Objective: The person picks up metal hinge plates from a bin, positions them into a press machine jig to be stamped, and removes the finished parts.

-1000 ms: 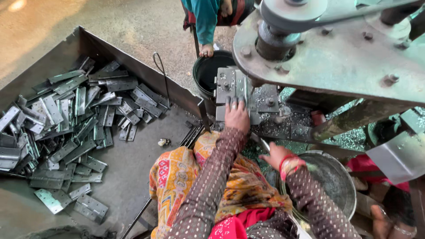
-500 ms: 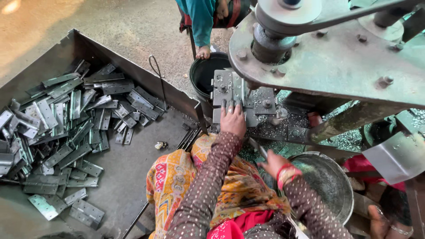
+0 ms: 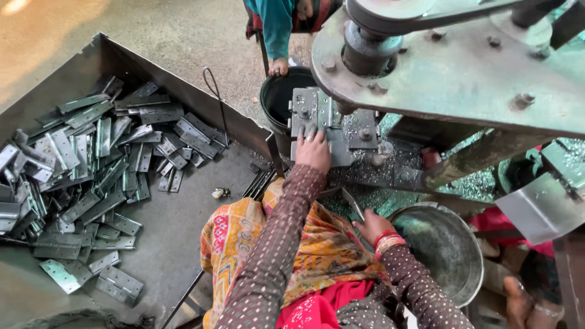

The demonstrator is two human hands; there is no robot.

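Note:
My left hand [image 3: 313,150] reaches forward to the grey die block [image 3: 312,109] of a green press machine [image 3: 463,73]. Its fingers lie curled over a flat metal plate [image 3: 336,152] on the block. My right hand [image 3: 373,225] sits lower, next to a round metal bowl [image 3: 448,244], and grips a thin metal strip [image 3: 352,203] that points up and left. Both arms wear dark dotted sleeves, and red bangles ring the right wrist. An orange patterned cloth [image 3: 244,231] covers my lap.
A big metal tray [image 3: 183,213] at the left holds several flat hinge plates [image 3: 79,170]. A black bucket [image 3: 275,97] stands behind the die, with another person's hand [image 3: 279,66] on its rim. Metal shavings litter the press bed [image 3: 390,176]. A bare foot [image 3: 518,298] shows at lower right.
My left hand has edged a little farther onto the die block. The right hand stays by the bowl with its strip.

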